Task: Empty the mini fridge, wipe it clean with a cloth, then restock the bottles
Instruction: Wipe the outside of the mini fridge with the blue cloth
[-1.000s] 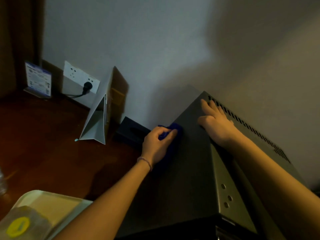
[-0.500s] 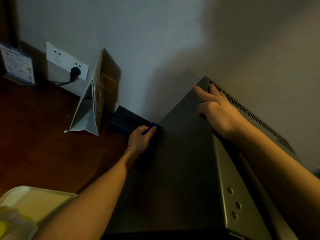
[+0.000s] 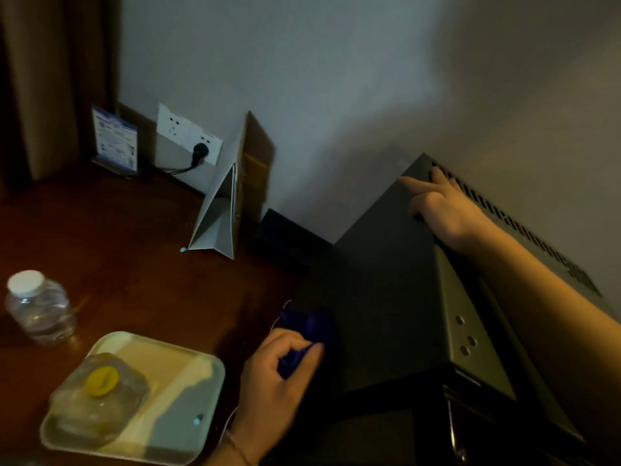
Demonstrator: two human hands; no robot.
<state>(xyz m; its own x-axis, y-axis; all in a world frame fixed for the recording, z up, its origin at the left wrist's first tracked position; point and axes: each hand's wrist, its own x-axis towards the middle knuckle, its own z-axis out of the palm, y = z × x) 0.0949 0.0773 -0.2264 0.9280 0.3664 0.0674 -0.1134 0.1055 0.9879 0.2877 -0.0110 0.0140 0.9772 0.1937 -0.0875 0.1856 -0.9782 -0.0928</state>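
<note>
The dark mini fridge [image 3: 386, 297] stands on the wooden desk against the wall, seen from above. My left hand [image 3: 272, 381] grips a bunched blue cloth [image 3: 309, 327] against the fridge's left side, near its front lower corner. My right hand [image 3: 440, 206] rests on the back of the fridge top beside the vent slots, fingers stretched out. A clear bottle with a white cap [image 3: 38, 307] stands on the desk at far left. A clear bottle with a yellow cap [image 3: 99, 395] sits on a pale tray [image 3: 198, 381].
A folded white paper bag [image 3: 225, 216] leans by the wall, with a dark box [image 3: 285, 237] beside it. A wall socket with a black plug [image 3: 198, 153] and a blue card stand [image 3: 116, 142] are at the back left. A curtain hangs at far left.
My left hand has dragged the cloth down the fridge's left side, from the back near the wall toward the front. My right hand stayed on the top. The view shifted left and down.
</note>
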